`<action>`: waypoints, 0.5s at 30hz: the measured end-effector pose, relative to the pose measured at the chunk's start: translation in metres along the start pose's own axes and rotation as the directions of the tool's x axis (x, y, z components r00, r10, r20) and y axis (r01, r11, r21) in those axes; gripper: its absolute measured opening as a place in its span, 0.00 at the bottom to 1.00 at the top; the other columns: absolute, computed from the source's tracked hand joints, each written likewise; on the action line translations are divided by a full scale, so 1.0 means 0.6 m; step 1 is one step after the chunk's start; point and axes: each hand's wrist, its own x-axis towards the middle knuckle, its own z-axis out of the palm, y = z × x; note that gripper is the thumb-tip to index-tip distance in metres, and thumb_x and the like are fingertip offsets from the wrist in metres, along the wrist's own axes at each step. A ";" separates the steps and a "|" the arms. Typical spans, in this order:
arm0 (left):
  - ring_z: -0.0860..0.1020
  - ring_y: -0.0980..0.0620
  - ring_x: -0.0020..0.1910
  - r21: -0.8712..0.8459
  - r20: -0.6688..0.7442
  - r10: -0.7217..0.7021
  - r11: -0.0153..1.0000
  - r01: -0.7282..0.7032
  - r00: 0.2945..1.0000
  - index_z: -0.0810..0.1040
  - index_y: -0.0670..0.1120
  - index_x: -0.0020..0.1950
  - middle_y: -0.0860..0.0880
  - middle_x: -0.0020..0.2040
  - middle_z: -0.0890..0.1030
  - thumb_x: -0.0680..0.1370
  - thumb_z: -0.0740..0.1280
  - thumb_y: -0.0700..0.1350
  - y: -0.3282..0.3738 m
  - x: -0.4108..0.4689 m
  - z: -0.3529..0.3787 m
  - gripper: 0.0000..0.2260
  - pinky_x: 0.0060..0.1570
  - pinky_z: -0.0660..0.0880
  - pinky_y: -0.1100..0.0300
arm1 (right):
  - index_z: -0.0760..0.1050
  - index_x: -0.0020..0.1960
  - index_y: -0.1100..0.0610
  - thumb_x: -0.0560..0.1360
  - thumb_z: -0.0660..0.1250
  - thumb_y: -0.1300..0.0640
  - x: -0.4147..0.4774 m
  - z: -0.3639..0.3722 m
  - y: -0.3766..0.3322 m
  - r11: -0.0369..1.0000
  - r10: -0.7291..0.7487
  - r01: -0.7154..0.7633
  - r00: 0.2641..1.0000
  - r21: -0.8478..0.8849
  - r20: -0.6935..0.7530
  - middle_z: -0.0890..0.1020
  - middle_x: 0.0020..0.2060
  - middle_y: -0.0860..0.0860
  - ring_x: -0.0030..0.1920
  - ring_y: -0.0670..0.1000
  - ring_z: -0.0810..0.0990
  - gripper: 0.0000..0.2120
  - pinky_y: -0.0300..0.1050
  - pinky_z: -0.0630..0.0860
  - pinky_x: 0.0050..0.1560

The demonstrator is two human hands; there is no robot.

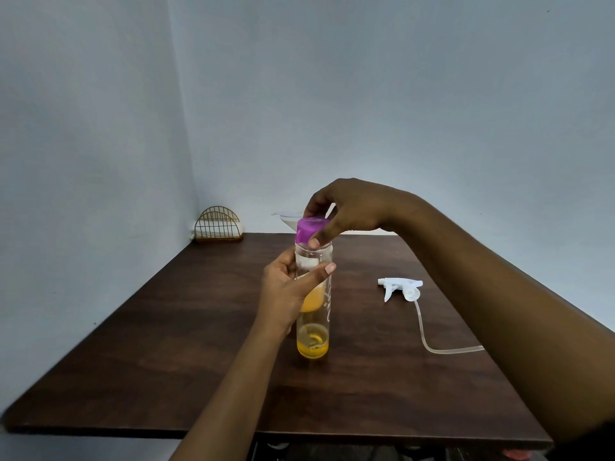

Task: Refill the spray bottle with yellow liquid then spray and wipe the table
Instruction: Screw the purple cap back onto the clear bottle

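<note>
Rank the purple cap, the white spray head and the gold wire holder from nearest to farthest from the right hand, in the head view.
1. Purple cap: gripped by the right hand.
2. White spray head: on the table, to the right.
3. Gold wire holder: far left corner.

Left hand [287, 287] curled, gripping; right hand [349, 207] above, apparently pinching.

purple cap [311, 229], yellow liquid [312, 349], perhaps gold rack [218, 224]
</note>
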 end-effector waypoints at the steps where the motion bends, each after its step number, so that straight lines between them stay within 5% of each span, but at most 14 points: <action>1: 0.84 0.49 0.47 0.003 -0.003 -0.001 1.000 0.002 1.000 0.82 0.50 0.49 0.48 0.46 0.86 0.57 0.80 0.55 0.000 0.000 0.000 0.23 0.44 0.78 0.55 | 0.79 0.52 0.54 0.64 0.76 0.45 0.002 0.001 -0.006 0.998 0.024 -0.025 0.999 -0.065 -0.023 0.81 0.45 0.46 0.41 0.43 0.76 0.21 0.36 0.70 0.38; 5: 0.84 0.51 0.47 -0.001 0.003 0.007 1.000 -0.007 1.000 0.83 0.52 0.48 0.49 0.46 0.86 0.59 0.79 0.52 -0.002 0.003 0.000 0.19 0.44 0.79 0.58 | 0.72 0.35 0.56 0.63 0.68 0.30 0.005 0.018 -0.028 0.935 0.074 -0.128 0.982 -0.331 -0.171 0.78 0.28 0.49 0.30 0.45 0.73 0.27 0.39 0.64 0.30; 7: 0.84 0.51 0.47 -0.004 0.010 0.015 1.000 -0.015 1.000 0.83 0.54 0.48 0.49 0.46 0.86 0.59 0.79 0.52 -0.002 0.004 0.000 0.18 0.42 0.78 0.62 | 0.67 0.32 0.55 0.63 0.64 0.27 0.001 0.025 -0.032 0.874 0.032 -0.154 0.965 -0.462 -0.261 0.71 0.28 0.48 0.29 0.47 0.68 0.30 0.40 0.61 0.29; 11: 0.84 0.52 0.46 0.010 0.005 0.008 1.000 -0.008 1.000 0.83 0.55 0.47 0.50 0.45 0.86 0.59 0.79 0.53 -0.002 0.004 -0.002 0.18 0.43 0.78 0.60 | 0.75 0.45 0.57 0.65 0.68 0.33 -0.003 0.023 -0.029 0.894 0.004 -0.090 0.981 -0.439 -0.194 0.77 0.37 0.50 0.39 0.51 0.74 0.27 0.42 0.65 0.34; 15: 0.84 0.50 0.46 0.005 0.011 0.003 1.000 -0.003 1.000 0.83 0.53 0.47 0.48 0.45 0.86 0.59 0.79 0.52 -0.002 0.003 -0.002 0.18 0.45 0.78 0.56 | 0.76 0.56 0.53 0.67 0.73 0.43 -0.005 0.001 -0.017 0.986 -0.004 0.006 1.000 -0.167 0.016 0.79 0.51 0.47 0.40 0.49 0.79 0.22 0.39 0.72 0.38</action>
